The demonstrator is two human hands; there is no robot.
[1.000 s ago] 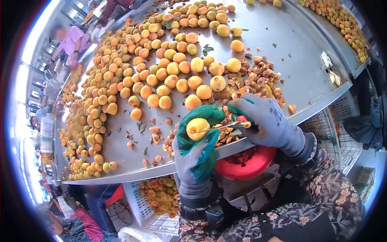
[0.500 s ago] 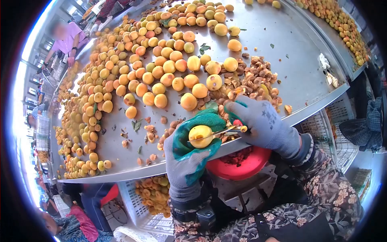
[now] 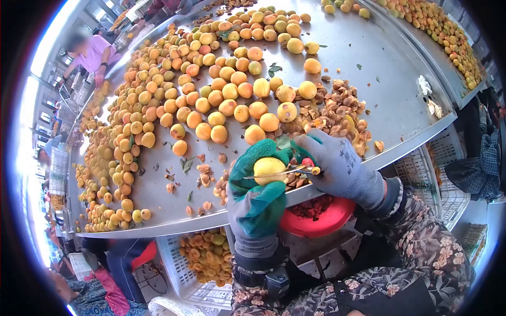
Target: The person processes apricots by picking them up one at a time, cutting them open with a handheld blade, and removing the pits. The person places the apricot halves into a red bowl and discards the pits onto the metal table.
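Note:
My left hand (image 3: 255, 197), in a grey glove with a green palm, is closed around a yellow apricot (image 3: 269, 170). A thin knife (image 3: 293, 170) lies with its blade across that fruit. Its handle is gripped by my right hand (image 3: 340, 163), in a grey glove with the fingers curled. Both hands are over the front edge of a metal table (image 3: 390, 63). Just behind them sits a heap of brown apricot pits (image 3: 337, 113). Many whole apricots (image 3: 216, 97) spread over the table to the left and back.
Below the table edge stand a red basin (image 3: 316, 226) with dark scraps and a white crate (image 3: 174, 263) of cut apricots (image 3: 205, 255). White crates (image 3: 416, 174) stand at right. Across the table, a person in a purple shirt (image 3: 95, 55) works; another person (image 3: 100, 295) is at lower left.
The left hand has turned slightly around the apricot, its fingers now higher over the fruit. The blade still crosses the apricot, and the whole view has shifted a little.

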